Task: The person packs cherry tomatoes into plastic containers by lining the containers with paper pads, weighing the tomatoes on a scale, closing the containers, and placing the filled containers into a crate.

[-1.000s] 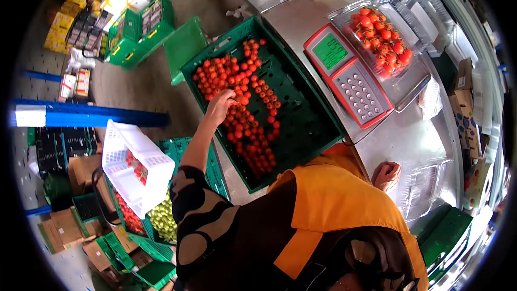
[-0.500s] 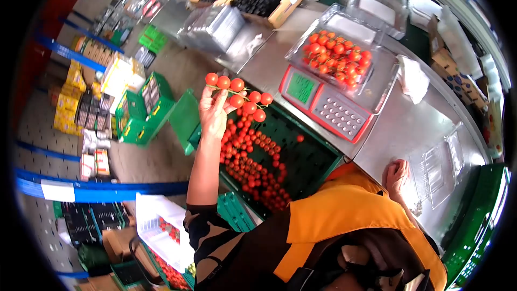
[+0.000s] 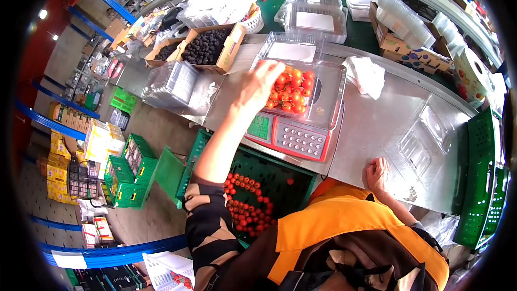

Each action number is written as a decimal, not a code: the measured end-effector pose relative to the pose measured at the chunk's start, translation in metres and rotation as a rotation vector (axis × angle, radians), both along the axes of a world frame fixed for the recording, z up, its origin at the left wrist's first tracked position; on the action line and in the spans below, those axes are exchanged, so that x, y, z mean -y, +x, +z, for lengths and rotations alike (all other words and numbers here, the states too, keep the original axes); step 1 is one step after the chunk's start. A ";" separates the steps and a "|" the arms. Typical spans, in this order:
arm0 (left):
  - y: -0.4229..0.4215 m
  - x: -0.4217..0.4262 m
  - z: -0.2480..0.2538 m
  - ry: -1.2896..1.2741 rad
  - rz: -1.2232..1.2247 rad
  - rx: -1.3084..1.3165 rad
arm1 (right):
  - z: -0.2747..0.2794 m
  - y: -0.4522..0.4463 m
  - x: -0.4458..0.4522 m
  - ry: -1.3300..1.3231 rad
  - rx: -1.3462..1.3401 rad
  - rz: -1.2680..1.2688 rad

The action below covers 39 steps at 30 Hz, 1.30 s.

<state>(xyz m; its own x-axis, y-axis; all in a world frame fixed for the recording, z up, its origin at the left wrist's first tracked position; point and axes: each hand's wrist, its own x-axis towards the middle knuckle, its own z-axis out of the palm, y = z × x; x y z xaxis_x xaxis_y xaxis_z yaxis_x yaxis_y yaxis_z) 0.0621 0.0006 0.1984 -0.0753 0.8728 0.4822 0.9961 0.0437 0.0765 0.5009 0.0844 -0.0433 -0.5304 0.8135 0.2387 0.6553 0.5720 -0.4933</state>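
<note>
My left hand (image 3: 262, 82) reaches over a clear plastic punnet on the scale, its fingers closed at a bunch of vine cherry tomatoes (image 3: 294, 77). The fingertips partly hide the stem. More red cherry tomatoes (image 3: 291, 102) fill the punnet beneath. The red digital scale (image 3: 301, 141) has a green display and grey keys. On the steel table, my right hand (image 3: 378, 172) rests with curled fingers and nothing visible in it. Loose and vine tomatoes (image 3: 249, 205) lie in a green crate (image 3: 285, 164) below the table edge.
A clear empty punnet (image 3: 423, 143) lies on the right of the steel table. Behind the scale are a white cloth (image 3: 364, 77) and stacked plastic punnets (image 3: 315, 21). Boxes of dark berries (image 3: 204, 48) stand at the back left, green crates (image 3: 479, 178) at the right.
My left hand has carried the tomato bunch from above the crate to the punnet on the scale. My right hand stays on the table. The view has shifted.
</note>
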 end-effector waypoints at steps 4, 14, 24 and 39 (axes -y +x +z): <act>0.014 -0.019 -0.049 -0.198 0.068 -0.243 | 0.004 -0.001 0.000 0.007 -0.023 0.005; 0.022 0.182 -0.066 0.258 0.304 0.299 | -0.017 0.000 -0.008 0.072 -0.031 0.077; 0.086 0.325 -0.279 -0.241 0.728 0.327 | -0.018 0.003 -0.007 0.031 0.024 0.080; 0.062 0.303 -0.288 -0.670 0.593 0.011 | -0.012 0.000 -0.002 0.048 -0.034 0.066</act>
